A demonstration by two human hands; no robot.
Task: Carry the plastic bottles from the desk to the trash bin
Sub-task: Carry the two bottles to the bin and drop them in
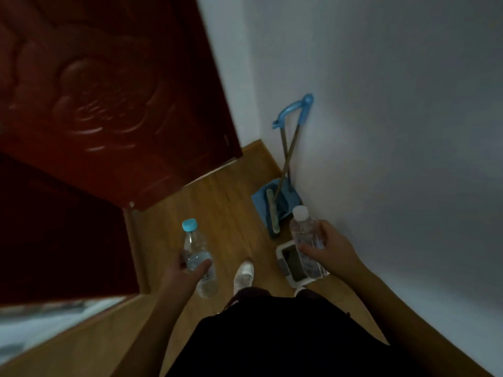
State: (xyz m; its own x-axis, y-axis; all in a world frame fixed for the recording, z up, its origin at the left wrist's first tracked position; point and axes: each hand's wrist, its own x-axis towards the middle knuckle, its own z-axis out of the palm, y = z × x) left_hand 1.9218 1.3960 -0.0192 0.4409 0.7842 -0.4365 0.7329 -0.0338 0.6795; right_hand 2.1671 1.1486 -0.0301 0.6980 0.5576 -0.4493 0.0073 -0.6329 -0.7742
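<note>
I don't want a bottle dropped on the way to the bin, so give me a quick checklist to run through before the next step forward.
1. Left hand wraps the clear plastic bottle with the light-blue cap: ok.
2. Right hand wraps the clear plastic bottle with the white cap: ok.
3. Both caps on: ok.
4. Wooden floor ahead of the white shoe free of obstacles: ok.
5. Blue dustpan and broom by the white wall, close on the right: not ok, steer left.
6. Trash bin in sight: cannot tell; the white box-like object under the right hand is unclear.
</note>
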